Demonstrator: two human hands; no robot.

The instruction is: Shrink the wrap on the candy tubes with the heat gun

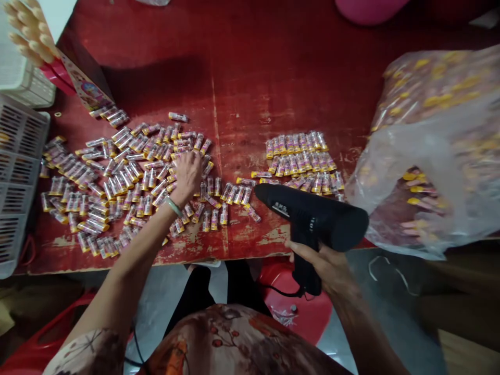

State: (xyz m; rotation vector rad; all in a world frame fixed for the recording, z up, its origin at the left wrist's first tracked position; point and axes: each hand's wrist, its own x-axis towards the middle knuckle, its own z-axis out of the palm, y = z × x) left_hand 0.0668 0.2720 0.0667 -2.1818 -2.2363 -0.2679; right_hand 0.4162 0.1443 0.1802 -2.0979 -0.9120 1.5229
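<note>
My right hand (322, 263) is wrapped round the handle of a black heat gun (312, 213), whose nozzle points left over the table. My left hand (189, 174), with a pale green bangle on the wrist, rests on a spread of small clear tubes with yellow ends (121, 182). Its fingertips are hidden among the tubes, so whether it grips one cannot be made out. Right of centre, similar tubes lie in rows (299, 151), just beyond the nozzle. A few loose tubes (252, 212) lie between the two groups.
The red table (250, 67) has a worn front edge. A large plastic bag (422, 140) of yellow-ended items stands at the right. Baskets (19, 177) line the left side, near a printed box (88, 86). A red stool (300, 312) is below the table, with a cable beside it.
</note>
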